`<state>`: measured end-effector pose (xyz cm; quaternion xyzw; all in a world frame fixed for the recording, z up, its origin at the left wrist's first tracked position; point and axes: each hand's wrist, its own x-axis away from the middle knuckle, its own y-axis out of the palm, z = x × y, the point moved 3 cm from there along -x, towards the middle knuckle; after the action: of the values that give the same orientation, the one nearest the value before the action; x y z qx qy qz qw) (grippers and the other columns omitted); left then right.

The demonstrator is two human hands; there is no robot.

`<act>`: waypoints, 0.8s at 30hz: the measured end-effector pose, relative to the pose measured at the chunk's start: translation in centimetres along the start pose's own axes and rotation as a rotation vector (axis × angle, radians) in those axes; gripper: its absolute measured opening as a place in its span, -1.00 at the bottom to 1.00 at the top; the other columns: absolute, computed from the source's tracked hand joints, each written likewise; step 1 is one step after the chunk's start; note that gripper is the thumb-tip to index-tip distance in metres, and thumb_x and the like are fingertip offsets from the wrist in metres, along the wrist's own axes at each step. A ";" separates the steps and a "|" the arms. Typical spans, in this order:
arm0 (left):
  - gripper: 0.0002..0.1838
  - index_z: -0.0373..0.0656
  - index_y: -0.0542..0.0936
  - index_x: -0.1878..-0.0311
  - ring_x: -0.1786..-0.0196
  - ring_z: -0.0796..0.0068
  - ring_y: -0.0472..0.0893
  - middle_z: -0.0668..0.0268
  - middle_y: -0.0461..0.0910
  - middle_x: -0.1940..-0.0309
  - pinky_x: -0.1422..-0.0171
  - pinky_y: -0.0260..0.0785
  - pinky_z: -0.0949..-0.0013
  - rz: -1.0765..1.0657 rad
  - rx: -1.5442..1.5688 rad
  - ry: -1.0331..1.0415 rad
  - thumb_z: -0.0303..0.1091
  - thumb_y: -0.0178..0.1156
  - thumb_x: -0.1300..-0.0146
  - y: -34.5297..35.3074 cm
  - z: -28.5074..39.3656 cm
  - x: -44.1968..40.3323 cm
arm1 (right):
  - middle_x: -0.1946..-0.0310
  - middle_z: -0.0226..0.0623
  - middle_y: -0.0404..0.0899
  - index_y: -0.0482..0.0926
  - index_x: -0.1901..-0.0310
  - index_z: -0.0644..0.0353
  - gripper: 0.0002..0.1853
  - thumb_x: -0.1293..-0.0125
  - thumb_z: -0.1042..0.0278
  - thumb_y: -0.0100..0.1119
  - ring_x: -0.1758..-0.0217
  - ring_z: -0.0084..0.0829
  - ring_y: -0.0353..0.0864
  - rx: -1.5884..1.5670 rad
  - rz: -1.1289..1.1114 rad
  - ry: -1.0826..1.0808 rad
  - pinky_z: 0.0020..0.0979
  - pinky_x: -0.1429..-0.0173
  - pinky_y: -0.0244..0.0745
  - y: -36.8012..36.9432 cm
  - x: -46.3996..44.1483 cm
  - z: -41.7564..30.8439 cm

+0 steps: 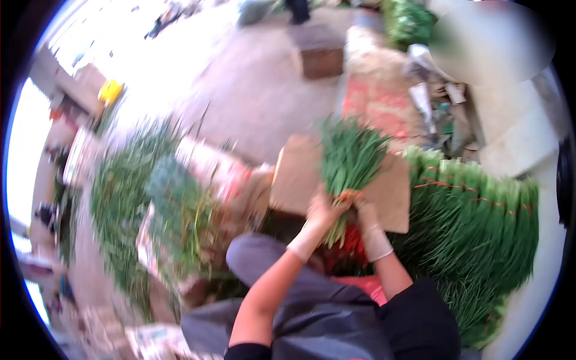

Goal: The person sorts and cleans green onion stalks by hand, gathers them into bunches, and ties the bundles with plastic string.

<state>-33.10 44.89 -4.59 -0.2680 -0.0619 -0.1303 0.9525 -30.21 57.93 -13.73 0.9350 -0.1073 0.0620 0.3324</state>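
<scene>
A bunch of green chives [351, 157] lies over a brown board [294, 171] in front of my knees, leaf ends pointing away from me. An orange band [348, 195] circles its stems. My left hand [323, 211], in a thin pale glove, is closed around the stems from the left. Against the band on the right side presses my right hand [366, 215], also gloved, with its fingers partly hidden behind the bunch. Below the board, red strands [353, 245] hang near the pale stem ends. Motion blurs the fine detail.
Many banded chive bunches [474, 228] are stacked on my right beside a pale wall. On my left, loose chives [123, 192] and yellowing leaves lie over a white-and-red sack [210, 171]. A brown box [321, 54] stands ahead on the floor; scraps [453, 120] lie at the right.
</scene>
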 end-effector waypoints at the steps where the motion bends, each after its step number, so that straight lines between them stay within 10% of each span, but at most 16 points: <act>1: -0.15 -0.18 0.23 -0.19 0.04 0.04 0.51 -0.01 0.48 0.10 -0.01 0.35 0.06 -0.015 -0.169 -0.016 0.01 0.36 0.14 1.0 -1.1 0.1 | 0.39 -0.32 0.56 0.54 0.29 0.32 -0.76 -0.20 0.27 0.17 0.36 -0.45 0.51 0.142 0.039 -0.022 -0.45 0.16 0.42 1.0 1.1 -1.3; 7: 0.10 -0.22 -0.03 -0.32 -0.01 0.01 0.50 -0.06 0.45 0.01 -0.05 0.36 0.10 -0.037 -0.444 -0.090 0.04 0.39 0.20 3.2 -4.2 -0.9 | 0.41 -0.27 0.60 0.59 0.33 0.27 -0.84 -0.22 0.34 0.13 0.42 -0.47 0.53 1.038 0.318 -0.547 -0.46 0.25 0.42 1.1 3.6 -4.9; 10: 0.11 -0.25 -0.06 -0.32 -0.03 -0.01 0.48 -0.06 0.45 0.01 -0.05 0.36 0.09 -0.106 -0.354 -0.105 0.05 0.39 0.17 2.4 -4.0 -0.8 | 0.41 -0.31 0.61 0.60 0.33 0.22 -0.84 -0.22 0.32 0.11 0.41 -0.49 0.54 0.965 0.495 -0.445 -0.45 0.25 0.41 -5.0 2.8 -3.4; 13: 0.08 -0.28 0.03 -0.28 -0.11 0.04 0.46 -0.07 0.43 -0.05 -0.13 0.32 0.14 -0.216 -0.292 -0.047 0.07 0.42 0.19 2.3 -5.6 -2.0 | 0.19 -0.33 0.56 0.61 0.22 0.08 -0.70 -0.16 0.05 0.13 0.19 -0.51 0.48 0.615 0.277 0.292 -0.40 0.20 0.38 -7.2 0.2 -2.1; 16: -0.11 -0.34 0.23 -0.20 -0.07 0.30 0.47 0.13 0.46 -0.04 -0.15 0.29 0.23 -0.432 0.428 -0.089 0.03 0.39 0.08 2.6 -7.7 -7.0 | 0.09 -0.29 0.52 0.57 0.12 0.05 -0.63 -0.15 -0.02 0.13 0.11 -0.45 0.43 0.592 0.248 0.418 -0.36 0.13 0.36 -2.8 -0.2 -5.7; 19: -0.25 -0.34 0.34 -0.13 -0.03 0.32 0.49 0.14 0.51 0.03 -0.12 0.32 0.27 -0.342 0.458 -0.453 -0.04 0.37 0.03 -0.2 -1.6 -6.2 | 0.06 -0.29 0.53 0.50 0.00 0.14 -0.54 -0.18 -0.02 0.11 -0.02 -0.36 0.44 0.633 0.222 0.458 -0.31 -0.10 0.23 -2.0 -2.6 -4.4; 24: -0.34 -0.27 0.42 -0.10 0.06 0.34 0.52 0.18 0.54 0.10 -0.04 0.37 0.27 -0.314 0.385 -0.183 -0.07 0.37 0.02 3.5 -7.5 -11.0 | -0.05 -0.28 0.45 0.46 -0.05 0.13 -0.51 -0.15 0.03 0.20 -0.19 -0.39 0.29 0.294 0.210 0.482 -0.36 -0.20 0.14 1.2 -2.7 -4.2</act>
<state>-42.30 46.12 -14.76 -0.0796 -0.2124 -0.2375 0.9445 -33.29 60.06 -10.26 0.9153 -0.1113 0.3309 0.2010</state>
